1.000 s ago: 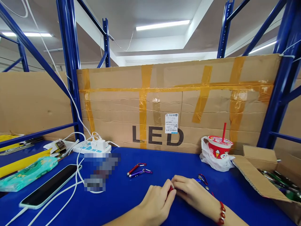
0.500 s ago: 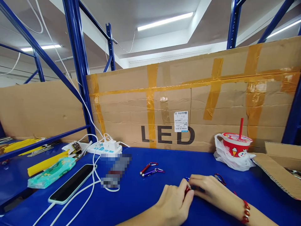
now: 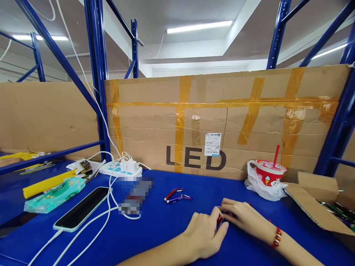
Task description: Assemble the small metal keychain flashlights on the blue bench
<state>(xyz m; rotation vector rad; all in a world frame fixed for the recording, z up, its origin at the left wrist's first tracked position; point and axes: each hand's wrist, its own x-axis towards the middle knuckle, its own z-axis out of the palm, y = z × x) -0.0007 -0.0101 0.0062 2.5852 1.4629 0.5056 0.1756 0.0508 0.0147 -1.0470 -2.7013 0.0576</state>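
My left hand (image 3: 203, 234) is closed, thumb and forefinger pinching a small red flashlight (image 3: 220, 219) that is mostly covered by the fingers. Right beside it, my right hand (image 3: 242, 217) has its fingers bent, with the tips meeting the left hand near the flashlight's far end. A bit of blue shows by these fingertips, but what the right hand grips is hidden. Farther back on the blue table (image 3: 155, 236) lie a red carabiner flashlight (image 3: 171, 193) and a purple carabiner flashlight (image 3: 177, 199), side by side.
At right are a red cup (image 3: 269, 173) in a white bag and an open cardboard box (image 3: 313, 207) holding several flashlights. A phone (image 3: 83, 210), white cables, a power strip (image 3: 120, 170) and a green tissue pack (image 3: 57, 195) lie left. Behind stands a big carton (image 3: 155, 129).
The view has turned slightly right, showing more of the open box. Both hands stay together at the red flashlight; the right fingers have shifted closer over its far end.
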